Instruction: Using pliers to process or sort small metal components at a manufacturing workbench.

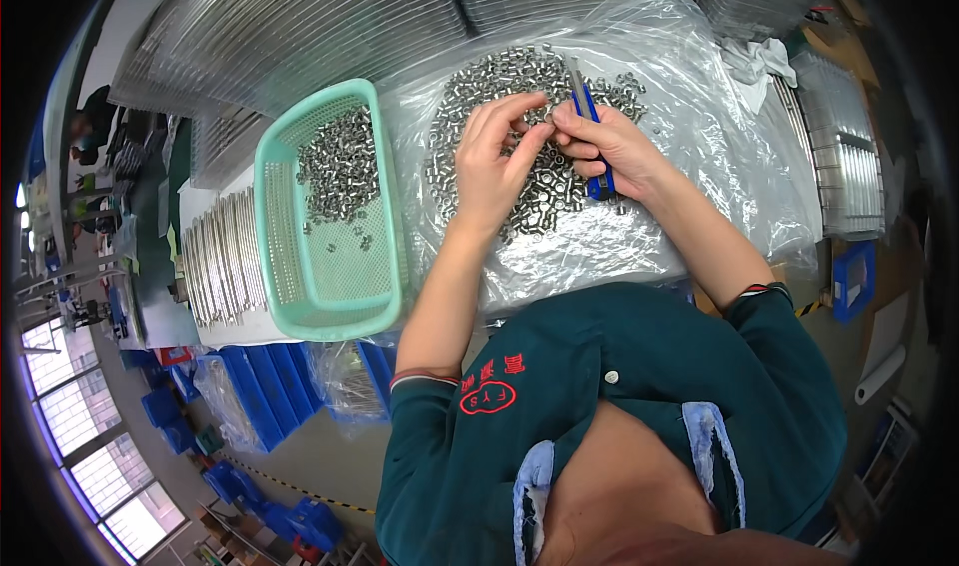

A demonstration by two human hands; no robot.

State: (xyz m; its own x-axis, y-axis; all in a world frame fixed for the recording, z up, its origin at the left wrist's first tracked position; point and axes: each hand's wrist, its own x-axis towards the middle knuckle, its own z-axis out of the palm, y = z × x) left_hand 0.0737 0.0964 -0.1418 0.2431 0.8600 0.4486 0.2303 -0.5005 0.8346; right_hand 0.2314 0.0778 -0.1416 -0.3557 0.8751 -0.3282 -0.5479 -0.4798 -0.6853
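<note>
Small shiny metal nut (548, 116), pinched between my two hands, sits right above the heap of silver metal nuts (470, 86) spread on the clear plastic sheet (699, 166). My left hand (494, 161) has thumb and forefinger closed on the nut, other fingers curled loosely over the pile. My right hand (614, 146) is wrapped shut around a blue-handled tool with a grey metal tip (589, 116); the tip points away from me and lies just beside the pinched nut. I can't tell if the tip actually touches the nut, too small.

Left of the sheet, touching its edge, is a mint-green plastic mesh basket (290, 286) with a smaller batch of the same nuts (340, 166) bunched in its far half. Left of the basket lies a row of grey metal rods (220, 256). Far side of the bench: stacks of ribbed metal plates (300, 26). Blue plastic bins (265, 391) stand on the floor below the basket. My dark green shirt (639, 386) fills the lower frame.
</note>
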